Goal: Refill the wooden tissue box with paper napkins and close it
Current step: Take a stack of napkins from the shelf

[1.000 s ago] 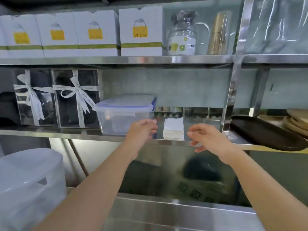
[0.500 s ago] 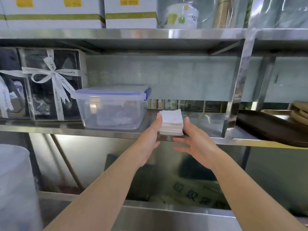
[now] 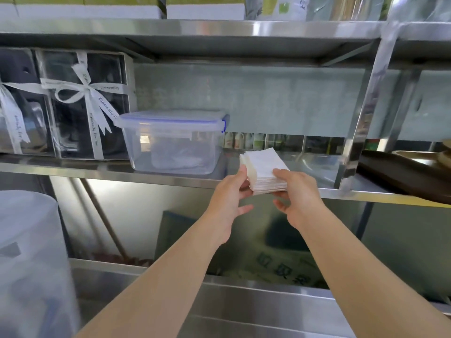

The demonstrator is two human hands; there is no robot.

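Observation:
A stack of white paper napkins [image 3: 262,167] is at the front edge of the middle steel shelf [image 3: 97,170], tilted and partly past the edge. My left hand [image 3: 231,193] grips its left side, thumb along the stack's edge. My right hand [image 3: 296,191] holds its right side, thumb on top and fingers underneath. The wooden tissue box is not in view.
A clear plastic container with a blue-clipped lid [image 3: 173,140] stands just left of the napkins. Ribboned clear gift boxes [image 3: 83,103] sit further left. A dark tray [image 3: 405,176] lies on the shelf at right behind a steel upright [image 3: 363,113]. A plastic-wrapped bulk [image 3: 29,252] fills the lower left.
Both hands went from open in front of the shelf to closing on the napkin stack from either side. The stack has tilted and come forward over the shelf edge.

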